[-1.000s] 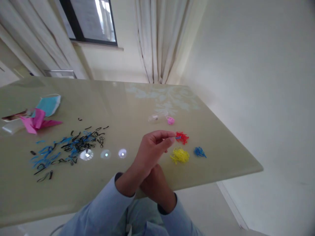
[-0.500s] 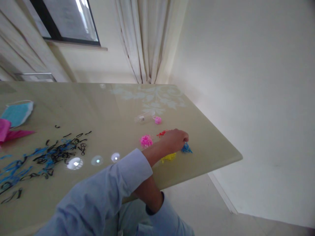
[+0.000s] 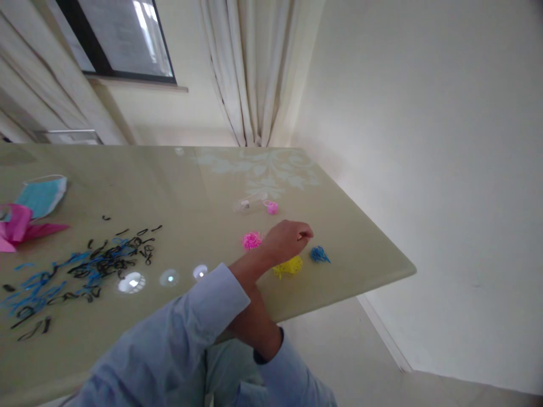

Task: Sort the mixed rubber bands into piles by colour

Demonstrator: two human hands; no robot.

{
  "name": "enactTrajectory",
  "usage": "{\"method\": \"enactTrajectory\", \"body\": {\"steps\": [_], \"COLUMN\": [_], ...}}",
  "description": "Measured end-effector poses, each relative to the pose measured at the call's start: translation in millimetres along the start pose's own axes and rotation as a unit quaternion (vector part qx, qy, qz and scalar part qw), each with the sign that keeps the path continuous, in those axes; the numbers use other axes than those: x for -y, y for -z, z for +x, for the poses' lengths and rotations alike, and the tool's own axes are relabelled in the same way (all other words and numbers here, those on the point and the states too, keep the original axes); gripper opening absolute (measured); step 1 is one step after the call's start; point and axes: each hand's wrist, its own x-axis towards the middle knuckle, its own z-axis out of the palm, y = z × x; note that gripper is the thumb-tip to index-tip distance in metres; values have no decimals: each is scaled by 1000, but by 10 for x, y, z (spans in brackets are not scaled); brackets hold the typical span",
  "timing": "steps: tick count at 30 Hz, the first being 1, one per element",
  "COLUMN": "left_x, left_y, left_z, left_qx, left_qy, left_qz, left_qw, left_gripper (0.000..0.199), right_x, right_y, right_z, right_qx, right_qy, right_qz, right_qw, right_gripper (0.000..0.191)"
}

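My left hand (image 3: 289,236) is closed, its fingers curled, above the table beside a small pile of blue rubber bands (image 3: 319,254). Whatever it may hold is hidden in the fingers. Under its wrist sits a pile of yellow rubber bands (image 3: 289,266), and left of it a pile of pink rubber bands (image 3: 251,240). The red bands seen earlier are covered by the hand. My right hand (image 3: 251,323) lies beneath the left forearm at the table edge, with its fingers out of sight.
A clear tube (image 3: 249,203) and a pink ring-shaped piece (image 3: 271,207) lie farther back. Scattered black and blue rubber bands (image 3: 102,263) spread over the left side, near a blue face mask (image 3: 42,195) and pink material (image 3: 21,225). The table edge (image 3: 365,291) slants at right.
My left hand has drawn back left from the blue pile, which now shows fully. The red bands are no longer visible behind the hand. My right arm stays nearly in place.
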Motion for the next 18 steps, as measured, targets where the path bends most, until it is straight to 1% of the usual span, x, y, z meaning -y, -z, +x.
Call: {"method": "enactTrajectory", "body": {"steps": [3, 5, 8, 12, 15, 18], "left_x": [-10, 3, 80, 258, 387, 456], "left_y": [154, 263, 416, 572, 650, 691], "left_z": [-318, -581, -1021, -1631, -2051, -2363], "left_qx": [-71, -113, -180, -277, -310, -325], "left_qy": [1, 23, 77, 159, 204, 219], "left_qz": [-53, -68, -87, -130, -134, -119], "left_qw": [996, 991, 977, 939, 919, 912], "left_gripper": [21, 20, 18, 18, 18, 16], "right_x": [109, 155, 194, 236, 245, 247], "right_y": [103, 159, 203, 243, 277, 303], "right_z": [16, 21, 36, 62, 75, 106], "right_qx": [9, 9, 3, -10, -10, -1], "right_qy": [3, 7, 17, 27, 28, 13], "right_qz": [-1, 8, 32, 61, 50, 56], "right_qw": [1000, 1000, 999, 998, 998, 998], "right_gripper": [25, 26, 21, 24, 21, 20]}}
